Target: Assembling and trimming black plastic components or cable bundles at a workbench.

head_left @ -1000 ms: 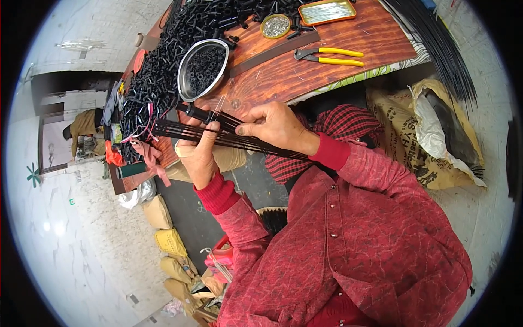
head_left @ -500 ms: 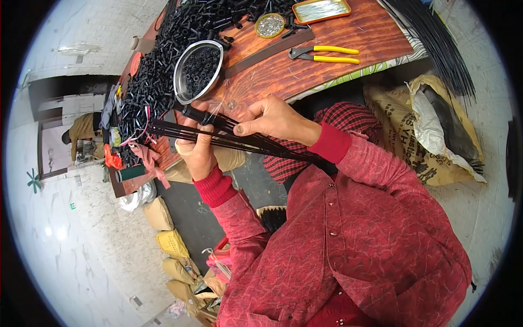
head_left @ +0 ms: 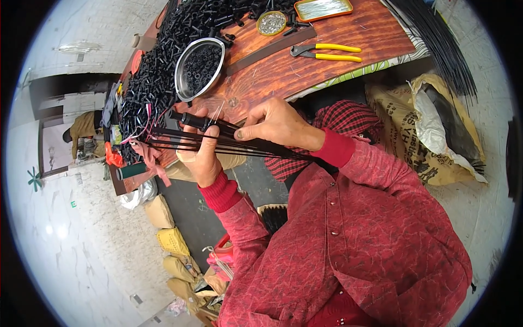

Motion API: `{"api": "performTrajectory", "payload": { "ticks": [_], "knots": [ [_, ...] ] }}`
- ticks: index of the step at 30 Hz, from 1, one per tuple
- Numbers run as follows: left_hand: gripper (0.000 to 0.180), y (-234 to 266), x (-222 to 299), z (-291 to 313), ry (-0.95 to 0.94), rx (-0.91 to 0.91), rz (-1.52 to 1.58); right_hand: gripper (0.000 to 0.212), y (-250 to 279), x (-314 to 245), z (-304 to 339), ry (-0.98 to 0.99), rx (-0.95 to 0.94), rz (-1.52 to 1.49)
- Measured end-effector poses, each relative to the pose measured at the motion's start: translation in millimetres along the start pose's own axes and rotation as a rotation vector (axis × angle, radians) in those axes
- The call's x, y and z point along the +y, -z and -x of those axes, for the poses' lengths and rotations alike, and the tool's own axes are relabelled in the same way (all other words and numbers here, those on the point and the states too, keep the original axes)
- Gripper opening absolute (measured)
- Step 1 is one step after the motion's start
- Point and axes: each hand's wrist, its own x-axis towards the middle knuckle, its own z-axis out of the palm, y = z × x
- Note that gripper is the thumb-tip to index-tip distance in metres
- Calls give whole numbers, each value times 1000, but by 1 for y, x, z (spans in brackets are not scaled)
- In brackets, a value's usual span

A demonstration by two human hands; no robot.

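Note:
A black umbrella frame [head_left: 256, 145], a dark tube with a collar and many thin ribs, lies slantwise across my lap. My left hand [head_left: 204, 159] wraps the collar end, its thumb raised over the ribs. From the collar, between my hands, thin silvery wires [head_left: 219, 111] stick up. Just to the right, my right hand [head_left: 280, 128] is closed in a pinch, thumb against the ribs; the exact piece between its fingertips is too small to make out. The ribs' far ends disappear against my jacket.
On the wooden table [head_left: 261, 76] stand a steel bowl [head_left: 182, 82] of small black parts, a heap of black plastic pieces [head_left: 147, 82], yellow-handled pliers [head_left: 338, 47] and an orange-rimmed wire tray [head_left: 325, 17]. Black rods [head_left: 436, 49] and a sack [head_left: 403, 131] lie at right. Another person [head_left: 84, 131] bends at far left.
The collar end of the frame has come slightly down, away from the bowl, and my left hand has shifted a little right. The ribs' left ends look more spread. Both hands keep their hold.

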Motion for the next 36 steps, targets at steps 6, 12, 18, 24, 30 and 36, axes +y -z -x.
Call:
{"api": "performTrajectory", "payload": {
  "ticks": [6, 12, 18, 24, 30, 36],
  "knots": [
    [50, 5, -14, 0, -56, -65, 167, 28, 4, 4, -5, -72, -137, -143],
    [51, -2, -12, -1, -50, -100, 192, 25, -1, 11, -7, -3, -153, -236],
    [45, -7, -13, 1, -17, -96, 138, 21, -1, 0, 0, 89, -50, -131],
    [46, -4, -18, 0, -41, -50, 169, 17, -1, 2, -2, 165, -30, -171],
    [50, 0, -24, -2, -1, -88, 222, 18, 3, 2, -5, 113, -56, -147],
    [55, -2, -28, 4, 41, -107, 171, 20, 5, 7, -8, 42, -63, -50]
  ]
}}
